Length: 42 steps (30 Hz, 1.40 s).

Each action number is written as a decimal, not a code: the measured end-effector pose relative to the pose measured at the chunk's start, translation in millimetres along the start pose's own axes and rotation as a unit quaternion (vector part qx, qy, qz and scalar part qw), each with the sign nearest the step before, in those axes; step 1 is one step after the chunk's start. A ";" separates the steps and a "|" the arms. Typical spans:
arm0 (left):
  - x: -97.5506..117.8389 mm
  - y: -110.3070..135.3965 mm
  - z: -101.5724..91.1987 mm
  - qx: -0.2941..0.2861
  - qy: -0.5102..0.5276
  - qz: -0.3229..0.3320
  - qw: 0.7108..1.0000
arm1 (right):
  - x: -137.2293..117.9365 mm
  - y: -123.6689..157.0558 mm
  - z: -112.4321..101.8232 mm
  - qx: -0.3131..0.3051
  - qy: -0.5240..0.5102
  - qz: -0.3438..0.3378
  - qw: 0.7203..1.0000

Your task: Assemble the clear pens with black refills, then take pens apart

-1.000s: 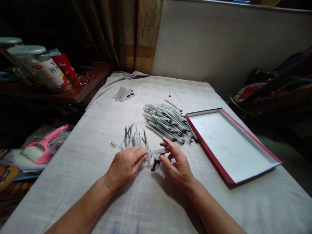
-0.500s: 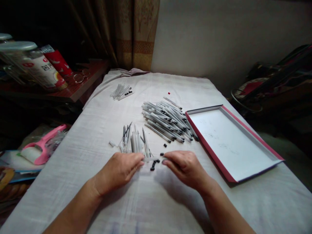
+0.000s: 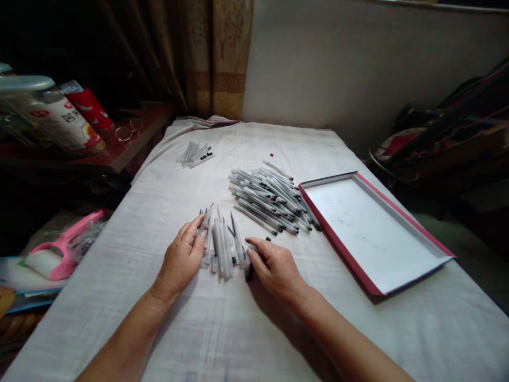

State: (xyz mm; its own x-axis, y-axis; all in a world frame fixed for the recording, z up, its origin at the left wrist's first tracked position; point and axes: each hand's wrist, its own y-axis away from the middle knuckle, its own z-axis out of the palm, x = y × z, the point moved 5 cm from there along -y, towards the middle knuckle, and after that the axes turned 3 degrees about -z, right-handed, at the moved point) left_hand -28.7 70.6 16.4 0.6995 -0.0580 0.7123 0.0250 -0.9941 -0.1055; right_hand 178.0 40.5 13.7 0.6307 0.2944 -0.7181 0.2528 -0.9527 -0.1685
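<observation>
My left hand [image 3: 183, 255] is at the left edge of a small pile of clear pen barrels [image 3: 223, 246], its thumb and fingers closed on one translucent pen barrel [image 3: 202, 225]. To the right of that pile, my right hand [image 3: 276, 265] is in a pinch; what lies between its fingertips is too small to make out. Small black plugs [image 3: 249, 273] show beside and partly under the right fingers. Beyond the hands lies a larger heap of clear pens with black ends [image 3: 270, 199].
A shallow red-edged box lid [image 3: 338, 260], white inside, rests on the right of the cloth-covered table [image 3: 207, 339]. Several thin barrels [image 3: 194, 154] lie at the far left, and a tiny red piece [image 3: 272, 155] at the back. A side table [image 3: 131, 146] with jars stands left.
My hands have moved apart from the middle; the left went up and left to the small pile's edge with a barrel. The right shifted slightly left, over the black plugs.
</observation>
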 end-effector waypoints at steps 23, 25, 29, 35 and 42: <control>31.5 21.8 24.2 -0.099 -0.167 0.296 0.935 | 35.4 -10.4 -40.9 0.036 0.323 0.119 0.938; 35.0 25.9 31.3 -0.127 -0.193 0.308 0.923 | 36.3 -11.4 -39.8 0.040 0.314 0.113 0.942; 33.9 25.2 38.6 -0.135 -0.240 0.288 0.917 | 42.3 -9.2 -42.5 0.075 0.246 0.110 0.960; 19.5 14.7 33.9 -0.095 -0.277 0.244 0.924 | 49.4 -5.6 -48.6 0.151 0.074 0.112 0.979; 10.4 12.8 25.7 -0.066 -0.270 0.232 0.932 | 52.4 -5.8 -48.7 0.189 0.043 0.083 0.977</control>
State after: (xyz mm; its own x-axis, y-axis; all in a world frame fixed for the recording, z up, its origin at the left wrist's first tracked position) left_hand -2.8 59.6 4.7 0.8719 -0.4647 0.1544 -0.4320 -0.8784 -0.2042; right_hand 245.3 65.1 9.9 0.7033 0.1225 -0.7003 -0.1383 -0.9427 -0.3037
